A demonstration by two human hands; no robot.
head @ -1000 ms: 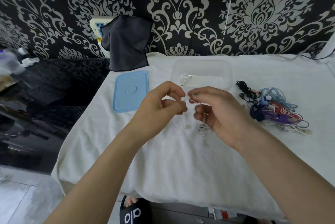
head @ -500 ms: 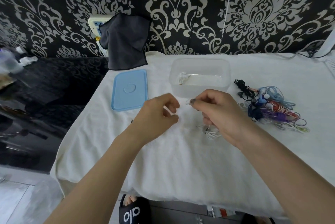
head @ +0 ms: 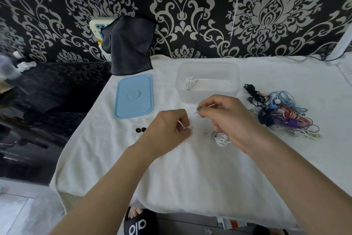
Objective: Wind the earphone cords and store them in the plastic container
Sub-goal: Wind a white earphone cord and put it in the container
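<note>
Black wallpaper with pale damask scrolls backs a bench (head: 190, 168) draped in a white towel. Above its middle, the left hand (head: 167, 130) is curled, thumb and forefinger pressed on a thin white earphone cord (head: 222, 138), though the strand between the hands is too fine and pale against the towel to follow. The right hand (head: 228, 120) pinches another stretch of that cord at its fingertips; its palm hides part of the wound white bundle, which lies on the towel just under it with a small metal plug poking out to the left. Two tiny black ear tips (head: 140, 130) sit on the towel left of the left hand. Beyond the hands stands a clear rectangular plastic container (head: 207, 67), open, holding one wound white earphone (head: 189, 83). Its light blue flat plastic lid (head: 134, 98) lies beside it to the left. A tangled heap of black, blue, red and purple earphones (head: 280, 112) rests right of the container; how many is probably not countable. A dark grey cloth (head: 129, 44) hangs on the wall, covering part of a white socket panel.
</note>
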